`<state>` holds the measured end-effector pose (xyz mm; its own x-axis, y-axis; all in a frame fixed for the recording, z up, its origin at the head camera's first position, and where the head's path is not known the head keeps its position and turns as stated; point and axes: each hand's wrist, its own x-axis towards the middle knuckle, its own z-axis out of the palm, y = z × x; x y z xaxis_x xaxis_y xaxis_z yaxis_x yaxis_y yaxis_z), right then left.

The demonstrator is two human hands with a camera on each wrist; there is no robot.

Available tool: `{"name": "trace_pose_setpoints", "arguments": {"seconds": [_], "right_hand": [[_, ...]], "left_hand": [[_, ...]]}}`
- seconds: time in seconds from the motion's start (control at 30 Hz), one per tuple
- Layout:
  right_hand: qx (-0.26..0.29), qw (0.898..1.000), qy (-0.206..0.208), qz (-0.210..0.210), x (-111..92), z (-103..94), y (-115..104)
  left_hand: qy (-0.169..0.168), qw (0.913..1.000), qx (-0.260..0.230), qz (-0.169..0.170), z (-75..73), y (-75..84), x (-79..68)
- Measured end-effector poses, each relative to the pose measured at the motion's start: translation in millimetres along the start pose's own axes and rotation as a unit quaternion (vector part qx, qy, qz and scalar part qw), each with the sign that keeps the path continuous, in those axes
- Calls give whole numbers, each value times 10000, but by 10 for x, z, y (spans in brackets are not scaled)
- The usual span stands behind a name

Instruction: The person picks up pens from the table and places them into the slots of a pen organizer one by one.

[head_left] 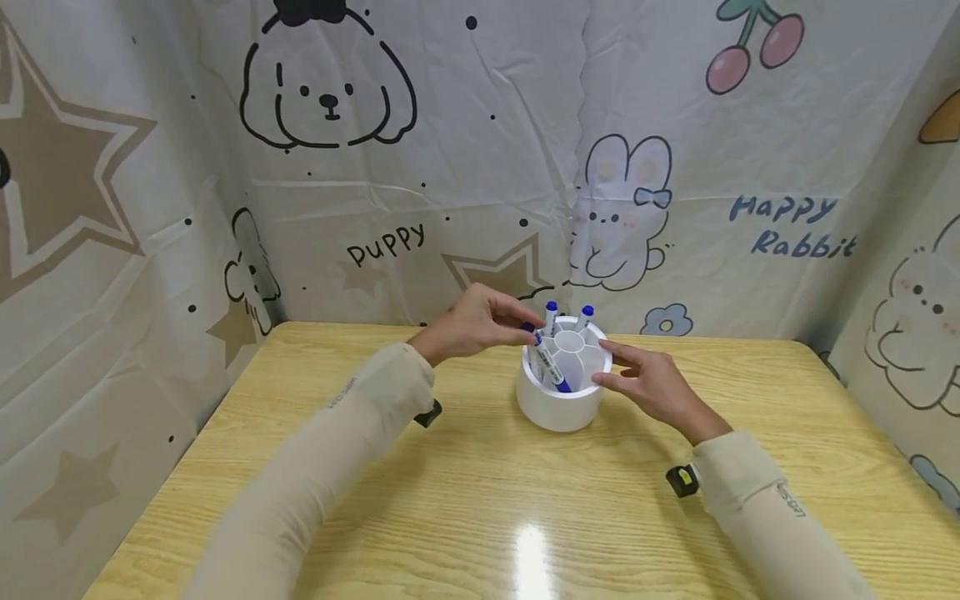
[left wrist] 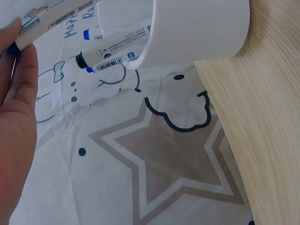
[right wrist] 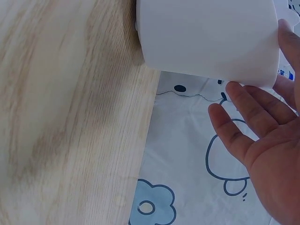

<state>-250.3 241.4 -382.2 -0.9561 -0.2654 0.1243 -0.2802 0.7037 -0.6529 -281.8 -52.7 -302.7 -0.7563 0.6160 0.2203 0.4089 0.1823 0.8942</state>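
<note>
My left hand pinches a whiteboard marker near its upper end, between thumb and fingers. The white marker has blue ends and slants down into the front of a round white pen holder. In the left wrist view the marker sits at the fingertips. On the holder's right side, my right hand holds the rim with thumb and fingers; the right wrist view shows fingers against the wall. Two blue-capped markers stand at the back. A dark-capped marker leans in the holder near my left hand.
The holder stands toward the back of a light wooden table, with divided compartments around a round centre. Behind it hangs a printed cloth with cartoon drawings, which also covers both sides.
</note>
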Motion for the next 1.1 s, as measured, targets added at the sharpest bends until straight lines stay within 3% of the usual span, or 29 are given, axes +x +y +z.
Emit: {"name": "trace_pose_setpoints", "arguments": {"seconds": [0.33, 0.47, 0.57, 0.73, 1.1], "right_hand": [[37, 9999, -98, 8, 12, -5, -29], [9, 10000, -81, -2, 20, -4, -33], [-24, 10000, -57, -39, 24, 7, -33], [-153, 9998, -35, -147, 15, 15, -31], [-543, 9972, 82, -514, -78, -128, -12]], "left_hand": [[-24, 9992, 395, -82, 66, 18, 52], [20, 9992, 402, -89, 20, -11, 21], [131, 9975, 697, -8, -57, -73, -51], [341, 9834, 1784, -25, -225, -181, -278], [48, 9455, 3104, -980, -492, -259, -777]]}}
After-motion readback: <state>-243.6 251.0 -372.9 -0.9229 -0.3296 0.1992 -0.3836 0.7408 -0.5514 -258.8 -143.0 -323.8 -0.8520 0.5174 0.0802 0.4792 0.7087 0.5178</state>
